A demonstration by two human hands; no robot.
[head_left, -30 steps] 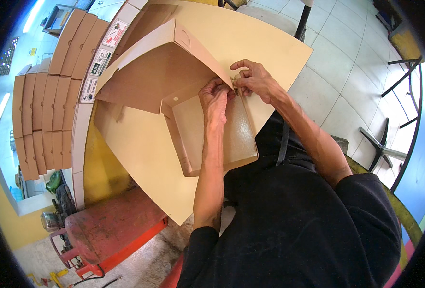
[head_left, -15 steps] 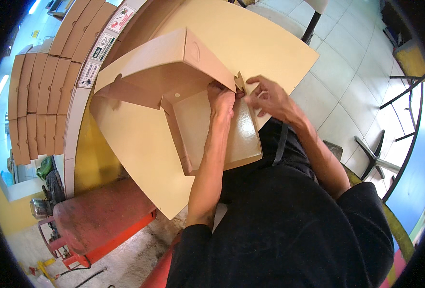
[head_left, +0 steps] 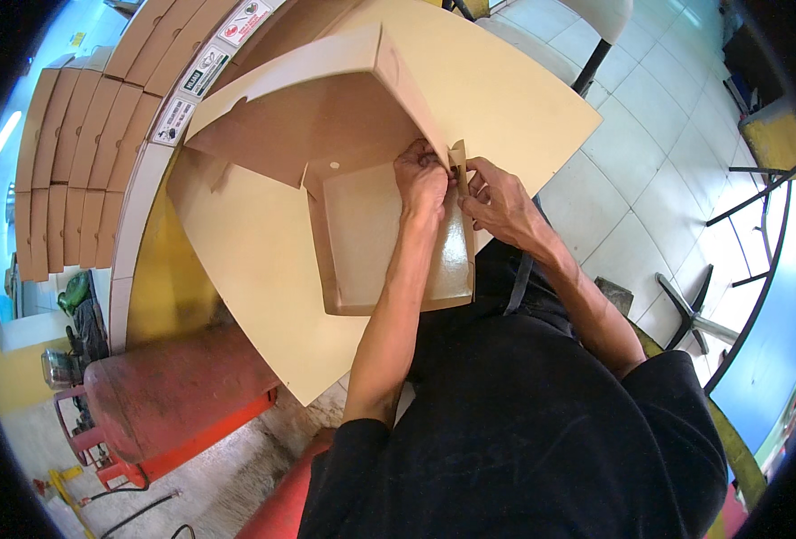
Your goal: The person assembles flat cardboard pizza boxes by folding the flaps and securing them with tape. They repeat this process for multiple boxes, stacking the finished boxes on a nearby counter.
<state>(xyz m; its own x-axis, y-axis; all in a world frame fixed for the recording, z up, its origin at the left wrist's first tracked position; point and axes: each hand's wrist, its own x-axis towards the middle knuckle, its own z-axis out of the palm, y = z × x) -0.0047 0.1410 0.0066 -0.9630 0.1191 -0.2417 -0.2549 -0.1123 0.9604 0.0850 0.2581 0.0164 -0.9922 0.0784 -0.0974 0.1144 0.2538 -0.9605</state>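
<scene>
A brown cardboard box [head_left: 389,256] stands on the pale yellow tabletop, its hinged lid [head_left: 326,117] raised on the far side. The inside of the base looks glossy. My left hand [head_left: 423,182] reaches into the box with curled fingers, closed at the far right corner where lid and base meet. From outside the right wall, my right hand [head_left: 497,199] pinches a narrow upright flap [head_left: 458,166] at that same corner. The two hands are close together, with the box's edge between them. Some left fingertips are hidden behind the lid's side.
Stacked folded brown boxes [head_left: 75,153] fill the left beyond a white ledge [head_left: 137,242] with stickers. The yellow tabletop [head_left: 263,305] extends around the box. A red gas cylinder [head_left: 182,391] lies at lower left. A chair [head_left: 587,36] stands far right on tiles; a blue table [head_left: 766,377] is at right.
My right hand has moved in and closed on the corner flap. The left hand stays at the corner. The box has turned slightly, and the view has shifted.
</scene>
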